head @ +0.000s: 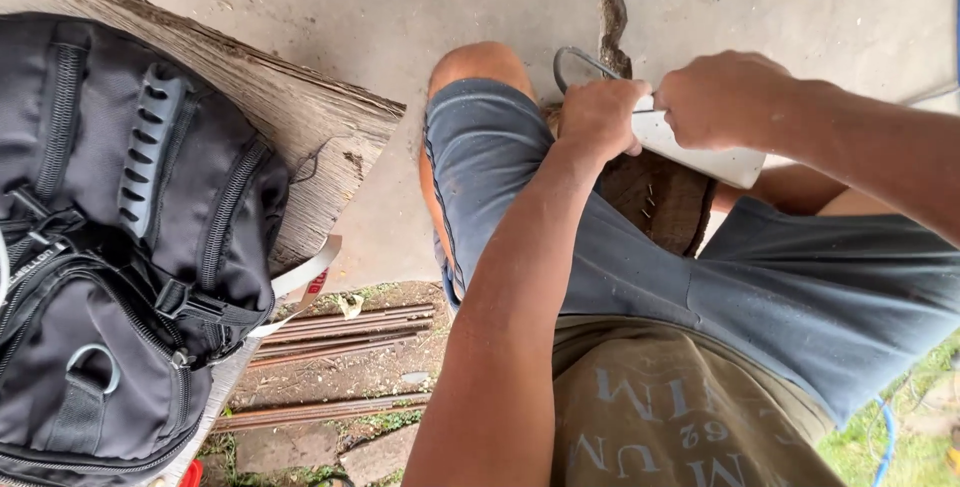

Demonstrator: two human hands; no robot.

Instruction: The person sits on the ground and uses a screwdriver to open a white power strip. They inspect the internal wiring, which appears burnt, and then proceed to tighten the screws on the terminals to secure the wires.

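Seated person, viewed from above. Left hand (598,119) and right hand (722,99) both closed around a white flat piece (700,155), held over a wooden block (660,197) between the knees. Black backpack (120,237) rests on a plank (320,117).

A white-and-red tag strip (305,282) hangs beside the black backpack (110,237)

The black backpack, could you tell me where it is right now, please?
In the head view, the black backpack lies at far left on a weathered wooden board, left of the person's knee and apart from both hands.
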